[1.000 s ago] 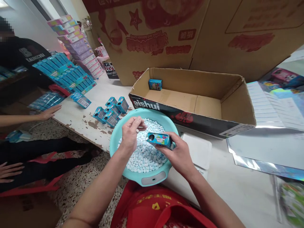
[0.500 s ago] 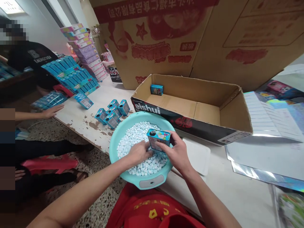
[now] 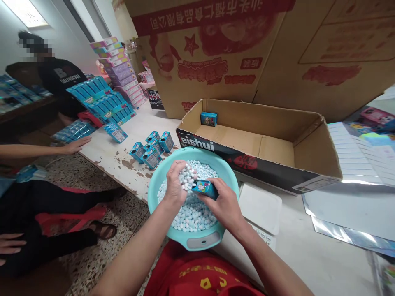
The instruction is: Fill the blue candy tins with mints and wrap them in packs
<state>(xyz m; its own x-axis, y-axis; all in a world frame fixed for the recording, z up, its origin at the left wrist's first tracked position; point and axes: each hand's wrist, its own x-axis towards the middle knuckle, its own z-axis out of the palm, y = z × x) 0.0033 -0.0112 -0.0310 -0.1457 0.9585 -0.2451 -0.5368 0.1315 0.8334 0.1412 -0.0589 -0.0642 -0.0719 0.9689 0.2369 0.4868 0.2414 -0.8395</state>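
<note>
My left hand (image 3: 175, 185) is cupped around a heap of small pale candies (image 3: 187, 176), lifted above the turquoise basin (image 3: 156, 185). Beside it, my right hand (image 3: 226, 204) grips a small blue candy box (image 3: 205, 188), tilted with its end toward the heap. Candies in the left palm touch or nearly touch that end of the box; its opening is largely hidden. More white and pale-blue candies (image 3: 194, 216) fill the basin below both hands.
Several blue boxes (image 3: 151, 157) stand on the worn table left of the basin. Behind it lies a long open carton (image 3: 259, 164) with one blue box (image 3: 209, 119) inside. A white scale (image 3: 261, 207) sits at right. Another person (image 3: 64, 78) is at far left; someone's hand (image 3: 78, 144) rests on the table edge.
My left hand has come up out of the candies with a handful and moved to the box. My right hand has tipped the box over toward the left hand.
</note>
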